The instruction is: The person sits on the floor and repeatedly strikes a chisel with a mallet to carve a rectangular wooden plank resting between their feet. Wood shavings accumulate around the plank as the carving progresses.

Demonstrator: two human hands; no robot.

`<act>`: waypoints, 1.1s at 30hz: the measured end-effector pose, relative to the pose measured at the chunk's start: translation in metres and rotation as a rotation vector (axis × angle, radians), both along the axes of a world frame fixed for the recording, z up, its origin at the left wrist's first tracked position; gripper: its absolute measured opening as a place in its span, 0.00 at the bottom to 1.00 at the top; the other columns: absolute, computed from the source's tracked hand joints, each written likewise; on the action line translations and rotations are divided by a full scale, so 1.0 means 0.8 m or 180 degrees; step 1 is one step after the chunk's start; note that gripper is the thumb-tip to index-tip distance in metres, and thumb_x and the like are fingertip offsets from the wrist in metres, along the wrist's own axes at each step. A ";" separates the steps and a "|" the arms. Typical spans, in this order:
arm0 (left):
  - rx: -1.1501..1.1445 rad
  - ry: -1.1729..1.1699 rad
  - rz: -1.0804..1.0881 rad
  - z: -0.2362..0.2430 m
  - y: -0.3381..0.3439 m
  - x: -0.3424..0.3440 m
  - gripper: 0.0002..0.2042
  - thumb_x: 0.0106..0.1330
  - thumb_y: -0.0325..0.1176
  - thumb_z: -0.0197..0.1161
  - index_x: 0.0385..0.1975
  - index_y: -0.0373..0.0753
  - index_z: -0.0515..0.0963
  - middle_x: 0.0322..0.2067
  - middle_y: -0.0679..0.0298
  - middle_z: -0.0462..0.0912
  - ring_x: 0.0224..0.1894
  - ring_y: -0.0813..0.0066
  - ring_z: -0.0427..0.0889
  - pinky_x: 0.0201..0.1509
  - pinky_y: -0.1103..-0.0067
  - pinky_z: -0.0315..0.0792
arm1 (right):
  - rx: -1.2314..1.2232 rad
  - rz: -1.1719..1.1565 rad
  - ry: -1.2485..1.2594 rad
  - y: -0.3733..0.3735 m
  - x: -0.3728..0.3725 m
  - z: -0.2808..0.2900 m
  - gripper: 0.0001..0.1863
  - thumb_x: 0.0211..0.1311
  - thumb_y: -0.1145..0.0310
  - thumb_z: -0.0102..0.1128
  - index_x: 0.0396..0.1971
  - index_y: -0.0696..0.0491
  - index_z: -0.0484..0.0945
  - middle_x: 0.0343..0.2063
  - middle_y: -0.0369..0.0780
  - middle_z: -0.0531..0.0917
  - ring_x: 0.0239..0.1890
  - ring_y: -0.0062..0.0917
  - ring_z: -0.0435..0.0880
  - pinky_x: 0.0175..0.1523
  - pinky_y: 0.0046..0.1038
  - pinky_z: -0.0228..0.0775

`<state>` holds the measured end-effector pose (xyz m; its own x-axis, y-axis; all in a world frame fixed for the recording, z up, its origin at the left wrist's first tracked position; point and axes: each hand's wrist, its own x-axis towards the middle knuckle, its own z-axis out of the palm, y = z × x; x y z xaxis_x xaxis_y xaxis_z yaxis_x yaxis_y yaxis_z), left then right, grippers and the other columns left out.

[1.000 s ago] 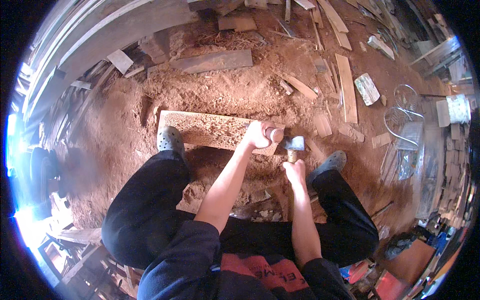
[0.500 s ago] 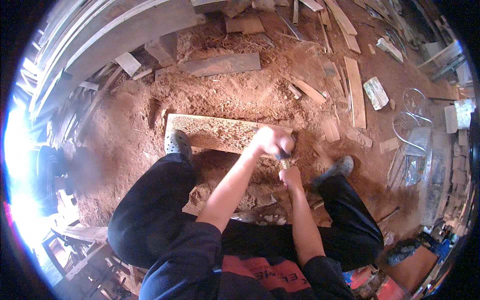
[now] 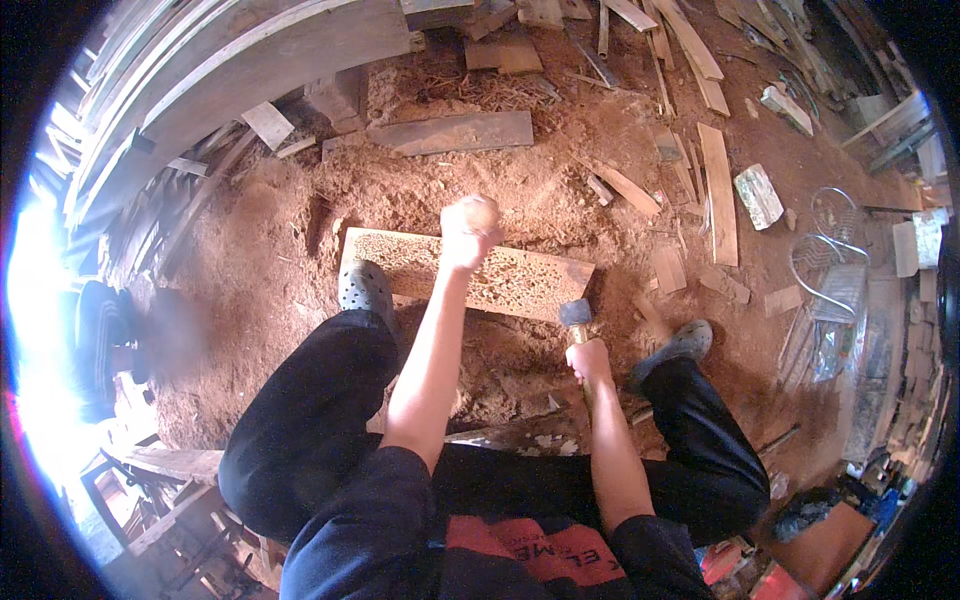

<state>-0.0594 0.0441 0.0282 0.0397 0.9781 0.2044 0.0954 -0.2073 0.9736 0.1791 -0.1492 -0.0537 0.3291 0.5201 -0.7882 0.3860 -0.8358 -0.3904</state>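
Note:
On the ground in front of me lies a long wooden board (image 3: 520, 280), its face covered in a dense pattern of small carved hollows. Over the board's far edge, left of its middle, my left hand (image 3: 466, 238) is closed in a fist. Whatever it grips is blurred and mostly hidden by the fingers. My right hand (image 3: 588, 360) is wrapped round the wooden handle of a hammer (image 3: 575, 313). The hammer's dark, blocky head points up and away from me, close to the board's near right corner. My left clog (image 3: 366, 285) rests on the board's left end.
Brown soil and wood shavings surround the board. Stacked planks (image 3: 270, 75) fill the far left. Loose offcuts, among them a long pale strip (image 3: 717, 195) and a whitish block (image 3: 758, 196), lie at the right. A bent metal wire frame (image 3: 825, 255) stands beyond them. My right clog (image 3: 682, 342) is on the soil.
My left hand has moved left, away from the hammer head to over the board. The hammer, still in my right hand, now shows its head clearly. The view has shifted slightly.

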 end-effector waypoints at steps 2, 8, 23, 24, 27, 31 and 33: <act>-0.0075 -0.0251 -0.0277 -0.013 -0.019 0.034 0.07 0.39 0.26 0.63 0.21 0.38 0.77 0.21 0.65 0.80 0.23 0.78 0.77 0.30 0.80 0.71 | 0.0110 -0.0112 0.0048 -0.006 0.004 -0.004 0.11 0.40 0.70 0.51 0.07 0.60 0.72 0.06 0.42 0.72 0.08 0.30 0.73 0.15 0.33 0.65; 0.0162 0.1148 -0.1268 -0.057 -0.054 0.090 0.15 0.31 0.32 0.63 0.26 0.43 0.79 0.25 0.57 0.81 0.30 0.56 0.81 0.35 0.71 0.75 | 0.0346 -0.0427 0.0312 -0.009 0.007 0.013 0.05 0.38 0.73 0.56 0.11 0.57 0.72 0.06 0.36 0.69 0.05 0.23 0.66 0.11 0.29 0.57; -0.0496 0.0967 -0.1071 -0.037 -0.040 0.084 0.16 0.33 0.33 0.61 0.28 0.41 0.78 0.25 0.54 0.80 0.30 0.56 0.80 0.35 0.70 0.74 | 0.4590 -0.2058 0.1511 0.054 -0.036 0.268 0.06 0.41 0.78 0.49 0.23 0.53 0.67 0.13 0.36 0.71 0.14 0.23 0.70 0.18 0.25 0.63; -0.0404 0.1048 -0.1107 -0.037 -0.041 0.083 0.16 0.33 0.33 0.61 0.28 0.41 0.78 0.25 0.54 0.80 0.30 0.56 0.80 0.35 0.70 0.74 | 0.3602 -0.1601 0.1147 0.041 -0.041 0.225 0.05 0.42 0.75 0.53 0.22 0.53 0.70 0.15 0.38 0.75 0.16 0.24 0.73 0.20 0.27 0.66; -0.0074 0.0927 -0.1169 -0.062 -0.036 0.070 0.17 0.31 0.36 0.62 0.27 0.42 0.78 0.24 0.55 0.79 0.29 0.57 0.80 0.33 0.71 0.74 | 0.1686 0.0255 -0.0119 0.037 -0.035 0.130 0.09 0.41 0.72 0.58 0.23 0.61 0.75 0.14 0.40 0.77 0.16 0.22 0.75 0.21 0.28 0.66; 0.0153 0.1129 -0.1029 -0.072 -0.037 0.071 0.16 0.30 0.38 0.62 0.24 0.42 0.77 0.23 0.56 0.79 0.30 0.57 0.80 0.34 0.71 0.74 | 0.1919 -0.1264 0.0516 0.050 -0.023 0.250 0.06 0.42 0.77 0.55 0.16 0.52 0.68 0.11 0.33 0.70 0.08 0.15 0.65 0.11 0.20 0.55; -0.0007 0.1038 -0.1041 -0.064 -0.036 0.077 0.14 0.31 0.35 0.62 0.23 0.40 0.78 0.24 0.55 0.80 0.30 0.58 0.81 0.34 0.72 0.74 | 0.3558 -0.1391 0.1706 0.045 -0.022 0.266 0.05 0.43 0.81 0.49 0.19 0.53 0.66 0.10 0.34 0.68 0.09 0.18 0.66 0.13 0.20 0.58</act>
<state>0.0020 0.0151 -0.0227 0.4082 0.9039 0.1278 0.3268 -0.2754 0.9041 0.1617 -0.1130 0.1593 0.4185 0.9039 -0.0888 -0.2504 0.0208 -0.9679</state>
